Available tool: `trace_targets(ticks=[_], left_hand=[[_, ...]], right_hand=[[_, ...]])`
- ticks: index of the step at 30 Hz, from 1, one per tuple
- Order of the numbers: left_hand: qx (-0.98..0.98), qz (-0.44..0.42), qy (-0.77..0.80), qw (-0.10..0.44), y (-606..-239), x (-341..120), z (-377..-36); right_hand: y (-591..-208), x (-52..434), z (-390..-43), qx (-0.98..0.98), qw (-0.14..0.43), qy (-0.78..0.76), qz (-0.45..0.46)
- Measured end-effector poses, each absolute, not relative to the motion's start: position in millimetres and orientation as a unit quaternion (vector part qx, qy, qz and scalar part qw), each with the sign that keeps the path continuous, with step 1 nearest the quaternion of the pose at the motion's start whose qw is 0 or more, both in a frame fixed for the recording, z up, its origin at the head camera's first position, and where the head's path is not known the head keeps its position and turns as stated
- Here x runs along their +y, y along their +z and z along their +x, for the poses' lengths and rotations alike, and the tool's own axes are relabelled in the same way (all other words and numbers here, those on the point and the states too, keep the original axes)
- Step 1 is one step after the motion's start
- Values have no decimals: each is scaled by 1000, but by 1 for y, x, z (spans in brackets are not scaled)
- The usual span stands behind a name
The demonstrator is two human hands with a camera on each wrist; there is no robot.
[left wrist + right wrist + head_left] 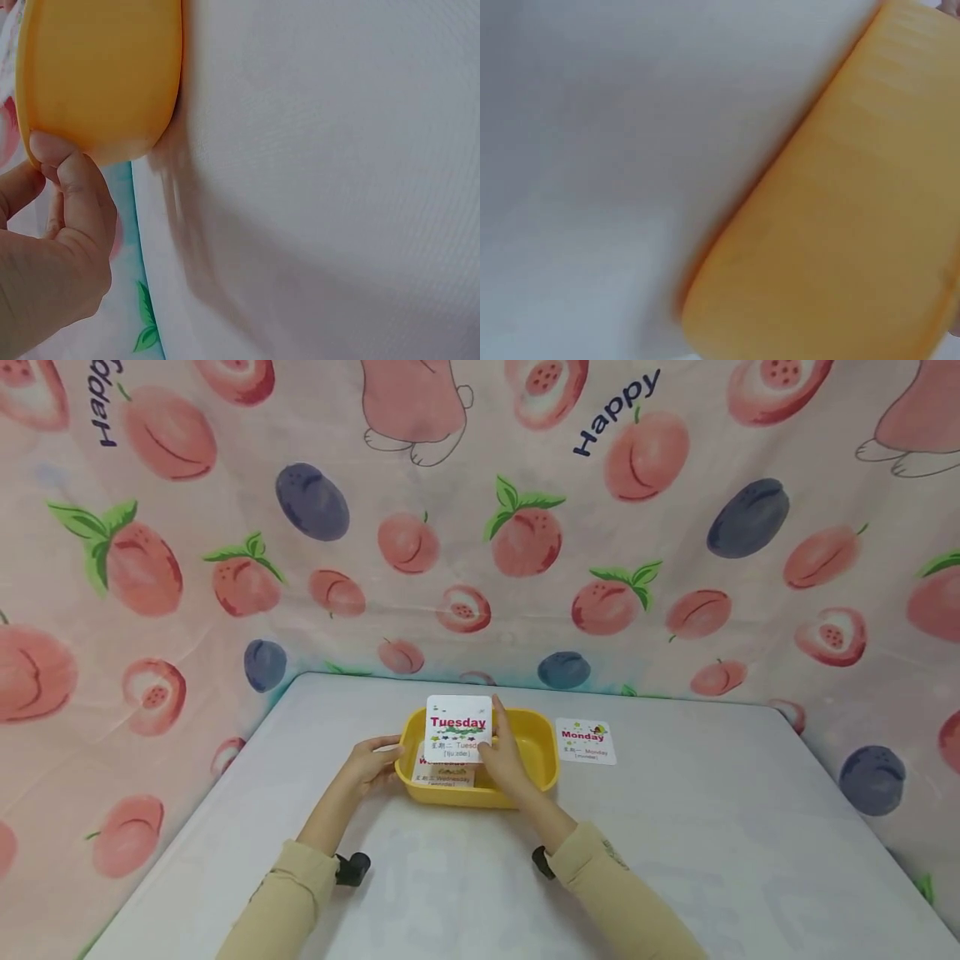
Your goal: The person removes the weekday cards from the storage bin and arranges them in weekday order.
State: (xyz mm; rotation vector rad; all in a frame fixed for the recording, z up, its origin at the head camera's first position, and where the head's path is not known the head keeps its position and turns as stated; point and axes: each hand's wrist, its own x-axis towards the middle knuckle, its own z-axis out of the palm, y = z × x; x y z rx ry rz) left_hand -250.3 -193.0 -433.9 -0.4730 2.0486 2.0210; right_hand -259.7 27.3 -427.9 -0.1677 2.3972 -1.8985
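Right hand (pixel 504 758): above the right-centre of the yellow basin, pinching a card at its right edge, thumb on the printed face, one finger reaching up beside the edge.

Tuesday card (pixel 457 708): white, rounded corners, "Tuesday" in red; directly left of the right hand, in its pinch, raised over the left half of the basin, printed face toward the head view. Contact between its lower edge and the card beneath: cannot tell.

Left hand (pixel 372 763): at the left end of the basin, thumb and bent fingers pinching the rim, as the left wrist view shows.

Yellow basin (pixel 465 797): oblong, rounded corners, standing on the table; between the two forearms' reach.

Wednesday card (pixel 444 775): inside the basin, left half, its upper part covered by the Tuesday card; below and left of the right hand.

Monday card (pixel 585 745): flat, print upward, just beside the basin's right end, untouched by either hand.

Table (pixel 720 835): white top, extending all around the basin.

Sleeves (pixel 615 893): beige, on the near side of the basin; a black device at each wrist.

Cloth backdrop (pixel 667 643): beyond the basin, printed with peaches, dark plums and "Happy".
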Motion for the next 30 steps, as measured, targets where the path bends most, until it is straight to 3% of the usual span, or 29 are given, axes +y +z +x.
trace_targets(ticks=[10,24,30], left_hand=[[696,-166,689,118,-432,-194,-252],[696,-178,685,125,-432,-196,-258],[695,-178,685,127,-431,-197,-258]], right_hand=[[-414,46,-244,765,53,-639,-56],[-406,92,-225,811,29,-581,-56],[-408,110,-219,828,34,-559,-9]])
